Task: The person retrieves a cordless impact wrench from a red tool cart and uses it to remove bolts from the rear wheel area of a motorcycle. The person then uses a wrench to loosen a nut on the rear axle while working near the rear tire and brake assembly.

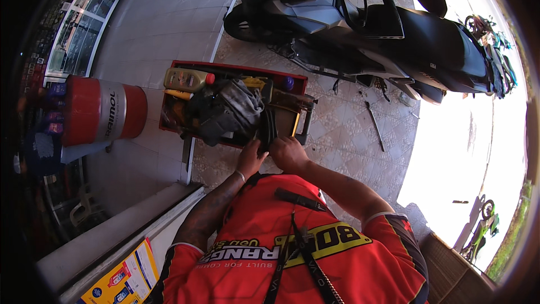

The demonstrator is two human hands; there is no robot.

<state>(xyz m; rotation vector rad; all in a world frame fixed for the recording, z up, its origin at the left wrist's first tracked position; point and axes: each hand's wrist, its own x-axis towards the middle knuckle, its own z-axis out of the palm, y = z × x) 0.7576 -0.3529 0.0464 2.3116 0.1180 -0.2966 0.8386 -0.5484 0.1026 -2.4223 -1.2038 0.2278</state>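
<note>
A red tool tray (171,65) holds a gold oil bottle (183,79), a dark grey cloth (225,110), a blue round item (287,83) and assorted tools. At its near right part, both hands close around a long black item (269,126) that I cannot identify. My left hand (252,157) grips near its lower end, and my right hand (288,153) is curled on it just to the right, close to a narrow yellow-edged piece (293,124). The fingertips are partly hidden.
A dark scooter (422,50) stands beyond the tray at upper right. A long metal rod (374,126) lies on the tiled floor (354,163). A red drum (84,112) stands at left. A ledge (129,219) runs along lower left; a cardboard box (450,270) is at lower right.
</note>
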